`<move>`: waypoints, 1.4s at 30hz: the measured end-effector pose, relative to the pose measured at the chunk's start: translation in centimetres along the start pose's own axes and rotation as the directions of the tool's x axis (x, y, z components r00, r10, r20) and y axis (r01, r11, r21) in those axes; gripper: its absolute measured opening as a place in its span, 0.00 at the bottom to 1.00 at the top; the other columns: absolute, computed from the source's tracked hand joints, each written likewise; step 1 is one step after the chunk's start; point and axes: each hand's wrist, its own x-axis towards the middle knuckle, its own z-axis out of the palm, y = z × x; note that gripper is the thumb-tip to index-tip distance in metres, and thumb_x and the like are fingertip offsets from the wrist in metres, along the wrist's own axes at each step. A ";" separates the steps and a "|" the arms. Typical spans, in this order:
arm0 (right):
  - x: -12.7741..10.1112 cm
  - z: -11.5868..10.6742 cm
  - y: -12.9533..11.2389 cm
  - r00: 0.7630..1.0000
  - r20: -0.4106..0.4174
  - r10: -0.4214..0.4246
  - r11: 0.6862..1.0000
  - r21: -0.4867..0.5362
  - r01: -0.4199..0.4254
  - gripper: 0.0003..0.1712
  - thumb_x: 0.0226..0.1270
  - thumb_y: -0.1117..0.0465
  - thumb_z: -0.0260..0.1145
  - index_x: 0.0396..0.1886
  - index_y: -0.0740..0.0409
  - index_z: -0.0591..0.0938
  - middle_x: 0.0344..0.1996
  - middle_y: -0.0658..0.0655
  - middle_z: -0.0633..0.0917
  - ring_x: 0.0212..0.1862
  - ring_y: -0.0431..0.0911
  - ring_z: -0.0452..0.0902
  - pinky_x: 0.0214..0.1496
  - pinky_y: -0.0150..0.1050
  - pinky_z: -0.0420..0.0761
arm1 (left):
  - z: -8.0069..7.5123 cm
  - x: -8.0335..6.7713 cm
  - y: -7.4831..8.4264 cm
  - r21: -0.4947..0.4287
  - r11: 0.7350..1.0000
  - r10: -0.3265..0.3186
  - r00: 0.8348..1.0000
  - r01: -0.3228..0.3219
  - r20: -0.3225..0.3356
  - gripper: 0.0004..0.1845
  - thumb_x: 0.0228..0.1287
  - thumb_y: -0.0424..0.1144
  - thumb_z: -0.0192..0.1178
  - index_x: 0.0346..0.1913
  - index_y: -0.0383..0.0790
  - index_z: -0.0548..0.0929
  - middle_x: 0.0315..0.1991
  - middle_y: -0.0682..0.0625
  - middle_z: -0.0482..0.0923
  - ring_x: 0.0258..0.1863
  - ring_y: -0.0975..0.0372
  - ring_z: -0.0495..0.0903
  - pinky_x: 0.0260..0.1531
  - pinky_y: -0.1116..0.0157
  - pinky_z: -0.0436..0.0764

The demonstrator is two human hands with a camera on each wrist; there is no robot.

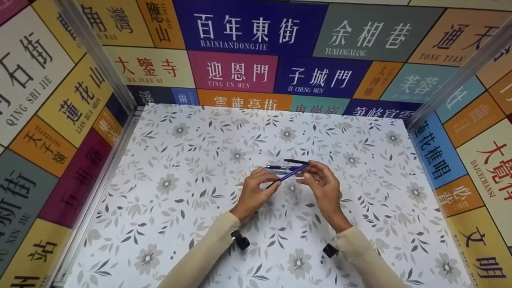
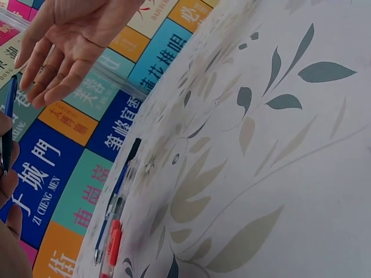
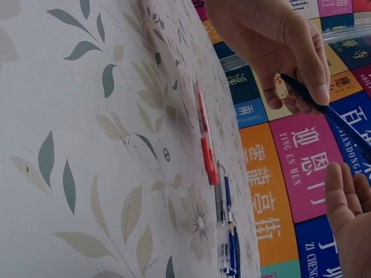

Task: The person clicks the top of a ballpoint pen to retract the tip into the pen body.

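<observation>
My left hand (image 1: pixel 258 188) pinches a blue pen (image 1: pixel 294 172) with a dark end, raised above the table and slanting up to the right. Beside the pen's far end is my right hand (image 1: pixel 326 188), its fingers loosely bent; in the right wrist view the right hand (image 3: pixel 351 205) shows straight fingers with nothing between them. Whether a fingertip touches the pen is unclear. Behind both hands lie several pens, among them a black-ended one (image 1: pixel 295 161) and a blue one (image 1: pixel 274 167). The wrist views also show a clear-barrelled pen with a red grip (image 3: pixel 207 156).
The table (image 1: pixel 192 224) has a white cover printed with grey leaves and flowers. Panels with colourful printed signs (image 1: pixel 240 72) enclose its back and sides, joined by metal corner posts (image 1: pixel 108 64). Each wrist carries a small black camera (image 1: pixel 241 240).
</observation>
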 end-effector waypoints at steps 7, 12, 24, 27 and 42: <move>0.2 0.3 -0.2 1.000 -0.001 -0.024 0.999 0.039 0.024 0.24 0.81 0.75 0.63 0.73 0.74 0.74 0.55 0.78 0.81 0.51 0.54 0.89 0.53 0.48 0.90 | 0.4 0.0 -0.3 -0.014 0.999 0.031 1.000 -0.031 0.001 0.04 0.64 0.26 0.77 0.40 0.34 0.93 0.39 0.48 0.91 0.42 0.54 0.85 0.50 0.56 0.79; 0.3 0.7 -0.3 0.999 -0.027 -0.018 0.998 0.067 0.020 0.25 0.80 0.76 0.65 0.72 0.75 0.75 0.54 0.82 0.79 0.49 0.55 0.89 0.52 0.48 0.91 | 0.9 -0.3 -0.4 -0.024 0.999 0.038 0.999 -0.039 -0.030 0.08 0.60 0.21 0.77 0.38 0.33 0.92 0.37 0.46 0.90 0.40 0.49 0.85 0.50 0.55 0.79; 0.5 1.0 -0.6 0.998 -0.061 -0.022 0.999 0.023 0.023 0.28 0.73 0.79 0.71 0.71 0.73 0.77 0.53 0.71 0.85 0.54 0.52 0.89 0.56 0.47 0.89 | 0.8 -0.4 0.0 -0.011 1.000 0.019 1.000 -0.019 0.016 0.03 0.69 0.30 0.76 0.42 0.38 0.94 0.39 0.52 0.91 0.42 0.56 0.86 0.49 0.57 0.80; 0.6 1.0 -0.7 0.998 -0.043 -0.034 0.999 0.040 0.036 0.29 0.73 0.80 0.70 0.71 0.72 0.77 0.54 0.74 0.84 0.54 0.54 0.89 0.57 0.48 0.89 | 1.0 -0.4 0.0 -0.008 1.000 0.023 0.999 -0.023 0.025 0.03 0.68 0.29 0.76 0.42 0.37 0.93 0.39 0.51 0.91 0.42 0.55 0.86 0.50 0.57 0.80; 0.6 1.0 -1.1 0.999 -0.007 -0.052 0.998 -0.037 0.052 0.30 0.74 0.78 0.70 0.73 0.71 0.75 0.55 0.79 0.81 0.55 0.71 0.85 0.60 0.47 0.88 | 1.8 -0.7 0.2 -0.018 1.000 0.004 1.000 -0.003 0.028 0.07 0.65 0.26 0.78 0.41 0.39 0.93 0.38 0.52 0.91 0.40 0.54 0.86 0.49 0.56 0.79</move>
